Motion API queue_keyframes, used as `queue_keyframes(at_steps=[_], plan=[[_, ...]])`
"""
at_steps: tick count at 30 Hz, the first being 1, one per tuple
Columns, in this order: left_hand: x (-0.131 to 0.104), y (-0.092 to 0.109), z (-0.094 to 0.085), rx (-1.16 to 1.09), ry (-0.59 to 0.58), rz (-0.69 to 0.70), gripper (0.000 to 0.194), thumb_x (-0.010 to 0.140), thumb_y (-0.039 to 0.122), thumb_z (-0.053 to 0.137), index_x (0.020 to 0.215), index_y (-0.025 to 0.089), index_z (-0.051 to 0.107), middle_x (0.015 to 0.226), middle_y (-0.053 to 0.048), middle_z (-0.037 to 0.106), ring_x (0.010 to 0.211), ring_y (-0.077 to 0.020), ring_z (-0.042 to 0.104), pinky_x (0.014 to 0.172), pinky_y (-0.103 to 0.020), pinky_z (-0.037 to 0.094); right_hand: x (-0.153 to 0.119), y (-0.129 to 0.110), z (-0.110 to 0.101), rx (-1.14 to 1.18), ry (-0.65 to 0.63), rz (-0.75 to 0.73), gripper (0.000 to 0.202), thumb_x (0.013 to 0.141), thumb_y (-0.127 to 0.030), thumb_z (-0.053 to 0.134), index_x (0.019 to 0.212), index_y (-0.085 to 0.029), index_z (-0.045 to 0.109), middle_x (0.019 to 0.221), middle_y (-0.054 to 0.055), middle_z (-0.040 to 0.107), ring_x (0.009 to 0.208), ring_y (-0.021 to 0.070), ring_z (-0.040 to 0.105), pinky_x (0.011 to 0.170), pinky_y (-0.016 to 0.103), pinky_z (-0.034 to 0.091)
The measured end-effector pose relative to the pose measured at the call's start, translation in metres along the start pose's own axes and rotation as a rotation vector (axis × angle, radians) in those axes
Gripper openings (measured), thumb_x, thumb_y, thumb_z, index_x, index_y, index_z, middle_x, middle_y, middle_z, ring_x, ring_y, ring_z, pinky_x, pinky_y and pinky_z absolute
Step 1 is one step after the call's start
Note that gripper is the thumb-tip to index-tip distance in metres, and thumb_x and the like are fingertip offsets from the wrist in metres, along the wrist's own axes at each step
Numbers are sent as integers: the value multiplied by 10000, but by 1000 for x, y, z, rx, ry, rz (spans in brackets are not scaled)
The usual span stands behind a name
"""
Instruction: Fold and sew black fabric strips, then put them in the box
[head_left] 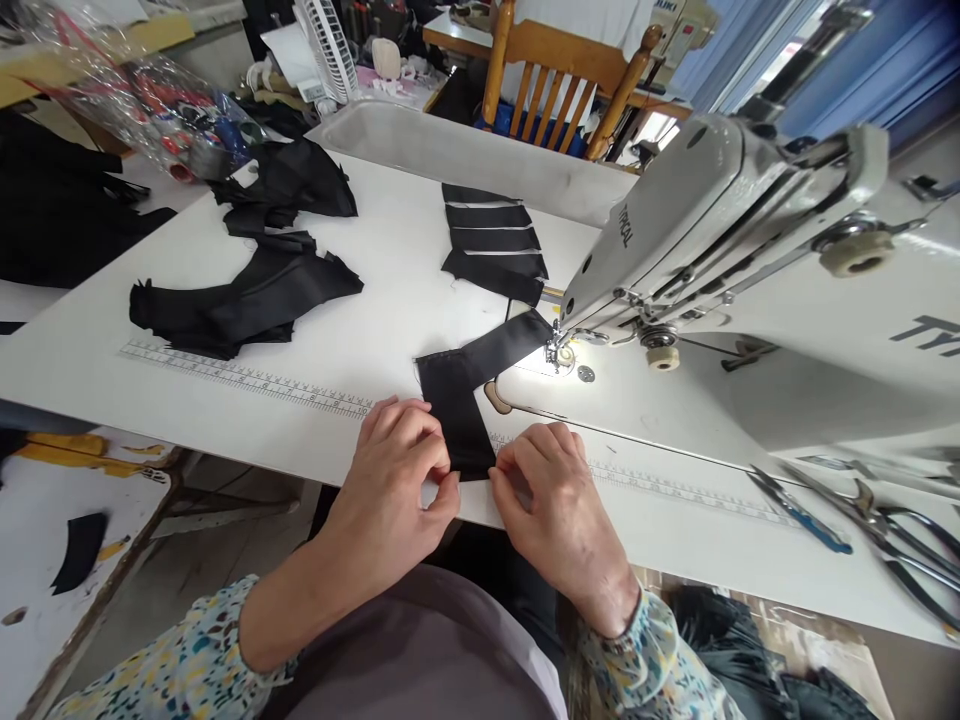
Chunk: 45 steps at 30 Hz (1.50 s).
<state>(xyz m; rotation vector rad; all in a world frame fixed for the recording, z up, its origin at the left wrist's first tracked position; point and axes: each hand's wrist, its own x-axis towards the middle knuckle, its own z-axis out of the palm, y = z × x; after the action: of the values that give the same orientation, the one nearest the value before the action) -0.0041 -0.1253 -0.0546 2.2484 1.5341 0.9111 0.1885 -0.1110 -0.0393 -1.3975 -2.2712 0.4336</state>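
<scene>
A black fabric piece (pixel 457 425) lies at the table's front edge, bent at an angle, with its other arm running up to the presser foot (pixel 556 350) of the sewing machine (pixel 667 220). My left hand (pixel 401 475) pinches the piece's lower left corner between thumb and forefinger. At the lower right corner, my right hand (pixel 559 510) grips the same cloth with thumb and fingertips. Above the piece, several black fabric strips (pixel 495 240) lie side by side, left of the machine head. Further left sits a stack of curved black pieces (pixel 247 295).
A printed ruler scale (pixel 247 380) runs along the table front. Thread snips (pixel 802 515) and large scissors (pixel 892 540) lie at the right. More black cloth (pixel 292 180) and a plastic bag of thread spools (pixel 187 125) are at the back left. A wooden chair (pixel 562 75) stands beyond.
</scene>
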Motion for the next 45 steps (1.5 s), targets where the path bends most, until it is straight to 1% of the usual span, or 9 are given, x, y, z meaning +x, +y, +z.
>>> queue_keyframes(at_steps=[3, 6, 10, 15, 25, 30, 37, 41, 45], plan=[[-1, 1, 0, 0, 8, -8, 217, 883, 68, 570, 745, 199, 467, 899, -46, 532, 1185, -289, 528, 1095, -549, 443, 0, 0, 0, -1, -1, 2, 188, 930, -91, 544, 796, -210, 486, 841, 36, 519, 854, 225, 445, 804, 411, 402], [-1, 3, -1, -21, 29, -38, 135, 885, 69, 577, 893, 201, 545, 1041, -78, 528, 1264, -309, 492, 1056, -536, 489, 0, 1, -1, 16, -9, 7, 161, 918, -87, 561, 823, -207, 511, 864, 39, 534, 870, 228, 452, 812, 412, 405], [3, -1, -8, -34, -42, 91, 351, 897, 4, 531, 1130, 243, 639, 1254, -98, 506, 1437, -330, 357, 1152, -576, 415, 0, 3, -2, 39, -41, 24, 121, 923, -90, 564, 892, -206, 548, 932, 50, 562, 908, 236, 461, 832, 418, 412], [17, -12, -19, -20, -221, 352, 418, 901, -39, 501, 1059, 273, 730, 1177, -60, 607, 1440, -313, 381, 1224, -607, 307, 1, 6, -3, 62, -55, 35, 141, 909, -80, 574, 920, -219, 552, 974, 52, 578, 932, 247, 476, 834, 425, 418], [21, -31, -34, 29, -284, 496, 288, 932, 37, 559, 1009, 243, 744, 1065, -42, 703, 1375, -283, 501, 1257, -560, 281, 3, 5, -5, 94, -84, 63, 151, 907, -70, 589, 919, -213, 542, 977, 40, 569, 942, 231, 462, 875, 422, 418], [42, -29, -50, 39, -438, 655, 329, 934, 24, 499, 994, 242, 739, 1056, -42, 719, 1319, -266, 547, 1262, -528, 296, 5, 6, -6, 113, -102, 73, 169, 896, -62, 600, 918, -222, 550, 977, 35, 575, 946, 229, 475, 866, 413, 424], [98, -23, -55, -95, -733, 712, 438, 762, -42, 524, 712, 323, 761, 833, -8, 670, 951, -217, 653, 1149, -408, 420, 7, 11, -7, 117, -134, 74, 192, 868, -61, 607, 924, -239, 563, 985, 33, 589, 944, 234, 496, 858, 421, 445], [110, -28, -47, -196, -775, 648, 395, 768, 27, 616, 742, 377, 794, 805, 13, 668, 899, -204, 647, 1061, -352, 461, 8, 13, -7, 107, -133, 58, 162, 876, -87, 602, 921, -240, 570, 968, 37, 592, 929, 233, 501, 842, 422, 453], [107, -31, -38, -202, -776, 658, 291, 875, 115, 655, 734, 333, 786, 809, -2, 675, 905, -204, 640, 1075, -373, 440, 9, 13, -7, 121, -136, 67, 167, 871, -77, 608, 914, -233, 565, 963, 33, 584, 933, 229, 487, 851, 419, 440]])
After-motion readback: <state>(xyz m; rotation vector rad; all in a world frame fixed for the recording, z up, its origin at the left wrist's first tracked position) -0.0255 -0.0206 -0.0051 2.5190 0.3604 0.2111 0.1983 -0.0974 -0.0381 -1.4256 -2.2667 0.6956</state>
